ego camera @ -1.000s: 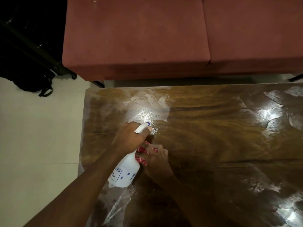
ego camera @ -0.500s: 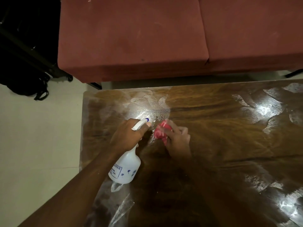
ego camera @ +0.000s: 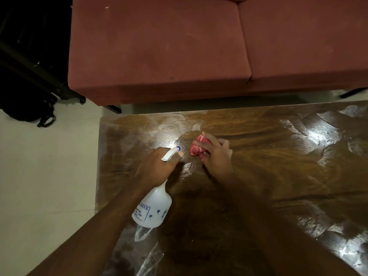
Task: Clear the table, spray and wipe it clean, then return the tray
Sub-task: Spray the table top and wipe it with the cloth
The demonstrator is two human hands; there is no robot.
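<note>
Table (ego camera: 258, 176) cleared, streaky wet. Left hand (ego camera: 157, 168) wrapped around spray bottle (ego camera: 152, 208); right hand (ego camera: 217, 154) fingers press red cloth (ego camera: 197, 149) mid-frame. Tray unseen, return pending.

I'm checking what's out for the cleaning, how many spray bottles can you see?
1. The spray bottle is in the left hand, held over the table's left end, nozzle toward the red cloth under the right hand. None elsewhere in view.

Two hands work over one wooden table (ego camera: 258, 176): the left hand (ego camera: 155, 170) and the right hand (ego camera: 216, 156). There is one white spray bottle (ego camera: 153, 210), one red cloth (ego camera: 197, 149), one two-cushion red sofa (ego camera: 199, 46) and one black bag (ego camera: 29, 110).
</note>
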